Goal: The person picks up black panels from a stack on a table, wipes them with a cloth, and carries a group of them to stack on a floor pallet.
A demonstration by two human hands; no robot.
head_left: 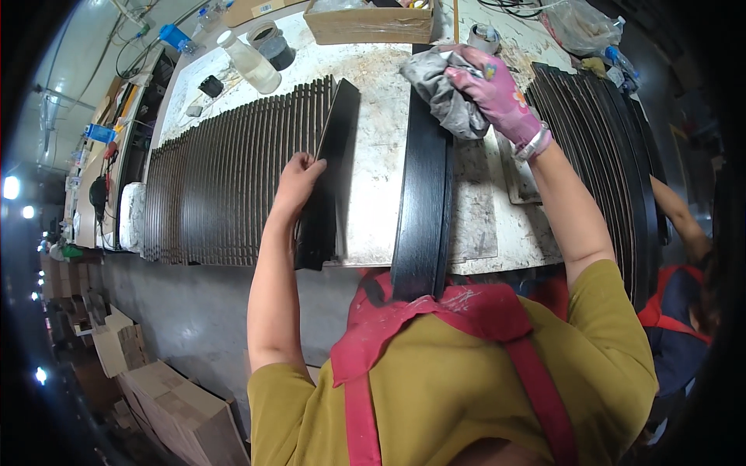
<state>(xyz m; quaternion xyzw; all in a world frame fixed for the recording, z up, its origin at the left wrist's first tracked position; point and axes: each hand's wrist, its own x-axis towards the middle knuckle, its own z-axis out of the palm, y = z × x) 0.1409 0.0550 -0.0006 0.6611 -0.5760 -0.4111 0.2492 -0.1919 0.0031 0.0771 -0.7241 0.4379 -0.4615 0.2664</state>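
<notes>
My right hand (pixel 497 97), in a pink flowered glove, is closed round a crumpled grey rag (pixel 447 92). The rag is at the far end of a long black board (pixel 422 186), which lies lengthwise in front of me with its near end over the table edge at my apron. My bare left hand (pixel 299 184) is closed on the upper edge of another black board (pixel 339 128). That board leans at the right end of a row of dark boards (pixel 225 175) standing on edge. The left fingertips are partly hidden.
More dark boards (pixel 587 140) stand on the right of the white table (pixel 373 155). At the back are a cardboard box (pixel 369 25), a bottle (pixel 250 64) and a dark jar (pixel 276 53). Another person's arm (pixel 678 208) is at the right. Cartons (pixel 183 412) stand lower left.
</notes>
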